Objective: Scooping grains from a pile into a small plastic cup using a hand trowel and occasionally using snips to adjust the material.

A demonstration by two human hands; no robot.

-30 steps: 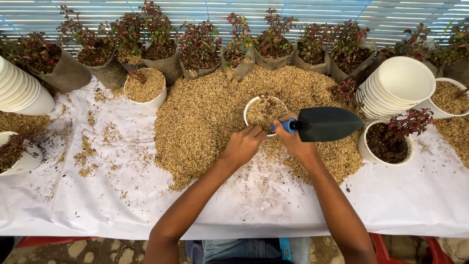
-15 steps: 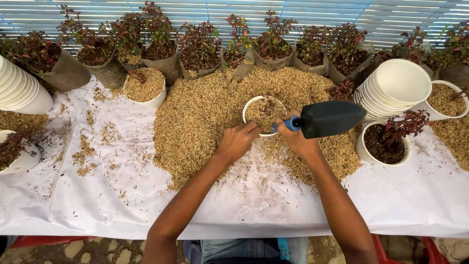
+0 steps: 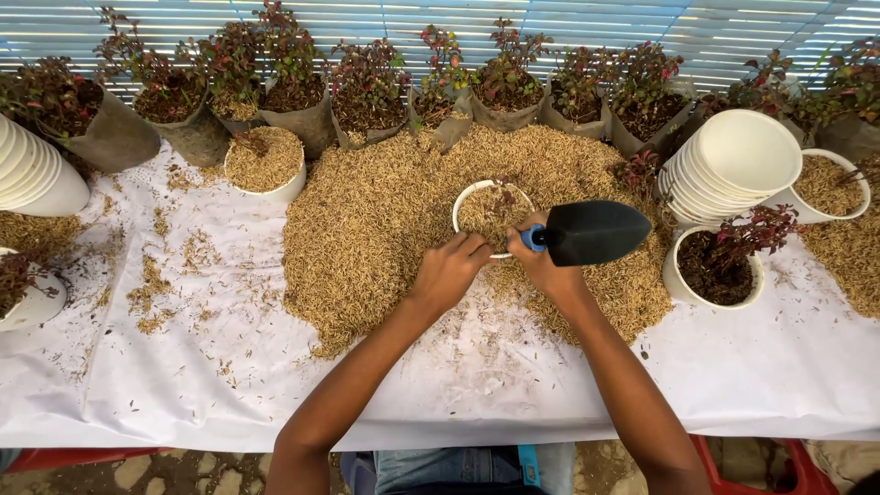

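In the middle of the husk heap (image 3: 385, 220) sits a white pot (image 3: 491, 216), filled with husk around a small red-leaved seedling. The left hand (image 3: 449, 271) rests curled on the pot's near rim, while the right hand (image 3: 543, 264) is clamped around the blue handle of a black trowel (image 3: 594, 232), blade pointing right. Right of the pot lie stacked empty white pots (image 3: 733, 165); below them, a soil-filled pot (image 3: 715, 268) holds a plant. Left of the heap stands a husk-filled pot (image 3: 266, 163).
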